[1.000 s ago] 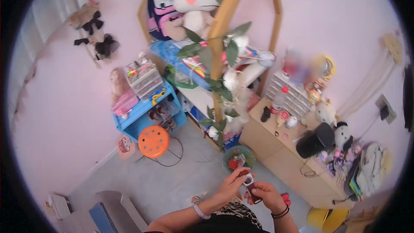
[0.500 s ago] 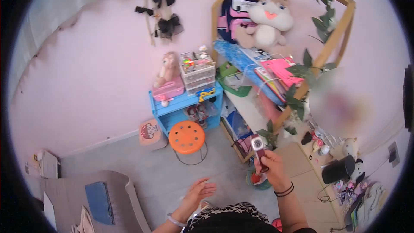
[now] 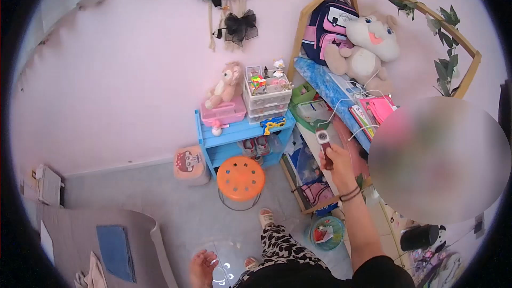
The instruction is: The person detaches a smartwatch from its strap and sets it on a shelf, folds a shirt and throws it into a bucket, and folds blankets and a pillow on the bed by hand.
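Note:
My right hand (image 3: pixel 336 164) is closed around a dark red handheld device (image 3: pixel 325 146) with a pale head and a round metallic ring on its end. It reaches forward, overlapping the edge of the low shelf beside the wooden frame. Down at the bottom, my left hand (image 3: pixel 204 268) is held low with its fingers loosely bent and apart, nothing in them. Beside it, a clear flat panel (image 3: pixel 223 271) with a white drawn face shows at floor level.
An orange stool (image 3: pixel 241 178) stands before a blue shelf (image 3: pixel 213 140) carrying drawers (image 3: pixel 268 99) and a plush toy (image 3: pixel 226 85). Right of my feet is a turquoise basket (image 3: pixel 340 240). A wooden frame (image 3: pixel 469 74) holds a backpack (image 3: pixel 322 32); a grey sofa (image 3: pixel 144 245) stands left.
My right hand has moved forward with the device, toward the low shelf. My left hand has dropped down and left. The view has shifted, showing my legs and slippers.

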Demonstrator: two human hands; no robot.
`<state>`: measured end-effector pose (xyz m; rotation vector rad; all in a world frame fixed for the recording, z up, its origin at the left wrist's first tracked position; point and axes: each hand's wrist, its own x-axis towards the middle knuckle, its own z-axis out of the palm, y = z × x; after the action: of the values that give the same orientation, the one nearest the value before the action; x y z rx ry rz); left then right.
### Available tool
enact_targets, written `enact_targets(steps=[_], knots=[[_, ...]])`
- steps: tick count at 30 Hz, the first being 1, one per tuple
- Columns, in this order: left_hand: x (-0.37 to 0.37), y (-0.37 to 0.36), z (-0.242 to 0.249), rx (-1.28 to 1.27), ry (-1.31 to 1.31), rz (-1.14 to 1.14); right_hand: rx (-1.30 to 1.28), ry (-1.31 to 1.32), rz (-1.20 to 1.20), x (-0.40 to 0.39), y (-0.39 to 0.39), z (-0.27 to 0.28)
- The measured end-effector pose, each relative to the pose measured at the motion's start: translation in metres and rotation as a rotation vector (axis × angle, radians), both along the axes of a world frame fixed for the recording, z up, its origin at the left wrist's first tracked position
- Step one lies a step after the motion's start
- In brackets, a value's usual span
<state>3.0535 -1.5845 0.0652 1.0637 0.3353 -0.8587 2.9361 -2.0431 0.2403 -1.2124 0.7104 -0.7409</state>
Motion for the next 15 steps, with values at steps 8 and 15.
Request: enact_targets(steps=[8, 15], knots=[[0.028, -0.112, 0.04, 0.069, -0.101, -0.004, -0.148, 0.08, -0.203, 0.076, -0.229, -0.009], [0.071, -0.208, 0.065, 0.142, -0.066, 0.055, -0.25, 0.304, -0.366, 0.086, -0.421, -0.039]])
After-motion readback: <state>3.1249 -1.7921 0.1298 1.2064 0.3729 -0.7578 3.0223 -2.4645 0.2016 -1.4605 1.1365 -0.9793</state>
